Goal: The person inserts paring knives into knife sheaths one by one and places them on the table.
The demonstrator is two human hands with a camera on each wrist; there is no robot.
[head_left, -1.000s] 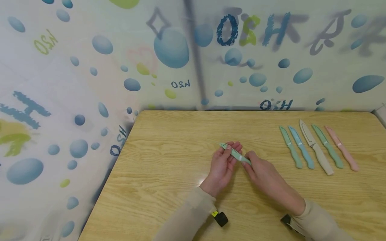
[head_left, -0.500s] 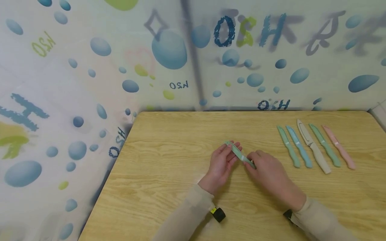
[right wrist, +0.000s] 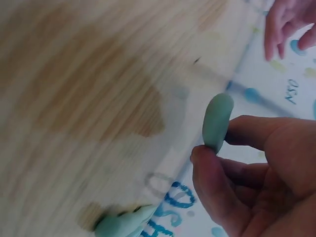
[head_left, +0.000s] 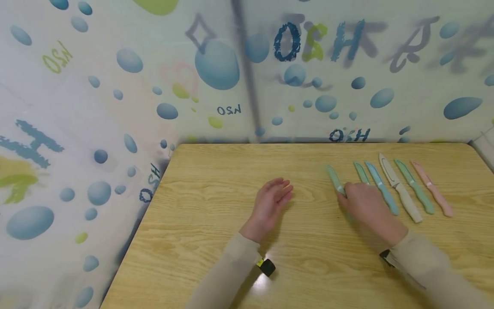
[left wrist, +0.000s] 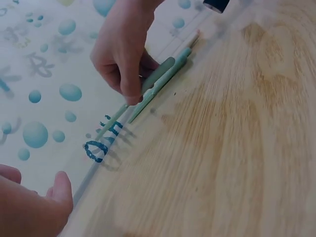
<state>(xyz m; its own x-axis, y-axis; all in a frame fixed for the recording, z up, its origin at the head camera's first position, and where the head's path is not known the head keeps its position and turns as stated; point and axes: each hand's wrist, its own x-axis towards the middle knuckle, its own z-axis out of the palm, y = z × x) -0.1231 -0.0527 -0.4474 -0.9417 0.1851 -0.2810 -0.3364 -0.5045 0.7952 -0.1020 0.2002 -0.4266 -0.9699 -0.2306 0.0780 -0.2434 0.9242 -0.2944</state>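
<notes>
In the head view my right hand [head_left: 366, 210] pinches a small green knife [head_left: 334, 177] by its handle, the blade end pointing away from me. The right wrist view shows the butt of that handle [right wrist: 217, 121] between thumb and fingers. In the left wrist view the knife is tilted, blade end low, close over the table beside another green knife [left wrist: 170, 76]. My left hand [head_left: 269, 206] hovers over the middle of the table, fingers loosely bent and holding nothing. Part of the nearest green knife [head_left: 360, 172] in the row is hidden behind my right hand.
To the right of my right hand lie a blue knife [head_left: 386, 196], a larger beige knife [head_left: 408, 202], a green knife [head_left: 420, 195] and a pink knife [head_left: 438, 195], side by side. A patterned wall covering [head_left: 324, 103] stands behind the wooden table [head_left: 216, 184].
My left hand has let go of the green knife and drawn back slightly left. The right hand has carried the knife rightward to the row and turned it nearly parallel with the others.
</notes>
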